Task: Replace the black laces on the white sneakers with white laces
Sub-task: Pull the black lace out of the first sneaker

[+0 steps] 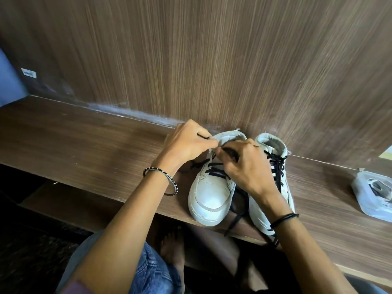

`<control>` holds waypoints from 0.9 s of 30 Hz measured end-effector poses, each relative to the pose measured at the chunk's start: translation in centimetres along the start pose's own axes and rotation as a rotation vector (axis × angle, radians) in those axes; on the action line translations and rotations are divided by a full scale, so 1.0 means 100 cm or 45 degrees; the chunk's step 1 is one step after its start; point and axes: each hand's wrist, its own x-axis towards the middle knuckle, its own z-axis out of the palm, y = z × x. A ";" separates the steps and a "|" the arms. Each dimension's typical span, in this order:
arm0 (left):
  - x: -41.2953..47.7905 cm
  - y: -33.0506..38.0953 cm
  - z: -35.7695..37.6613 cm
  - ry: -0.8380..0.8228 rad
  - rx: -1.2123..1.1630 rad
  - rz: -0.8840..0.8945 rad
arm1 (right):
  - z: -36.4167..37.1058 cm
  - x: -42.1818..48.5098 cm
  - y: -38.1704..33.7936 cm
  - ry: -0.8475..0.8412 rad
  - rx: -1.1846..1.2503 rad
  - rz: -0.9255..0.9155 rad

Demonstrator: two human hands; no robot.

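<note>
We see a clear plastic packet at the right edge of the wooden shelf, well apart from the shoes. Wood panel fills the top of the frame. Two white sneakers sit centre frame, toes toward us. Left sneaker: our left hand pinches its collar, our right hand pinches the black lace near the top eyelets and covers part of the lacing. Right sneaker is laced, untouched.
</note>
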 end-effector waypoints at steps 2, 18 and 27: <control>0.000 0.000 0.000 0.008 -0.002 0.010 | 0.002 -0.001 -0.005 0.127 0.307 0.186; 0.005 -0.006 0.002 -0.001 0.079 0.042 | -0.021 -0.006 -0.012 -0.055 0.180 -0.088; 0.003 -0.006 0.006 -0.018 0.149 0.052 | -0.006 0.000 -0.005 -0.292 -0.191 -0.222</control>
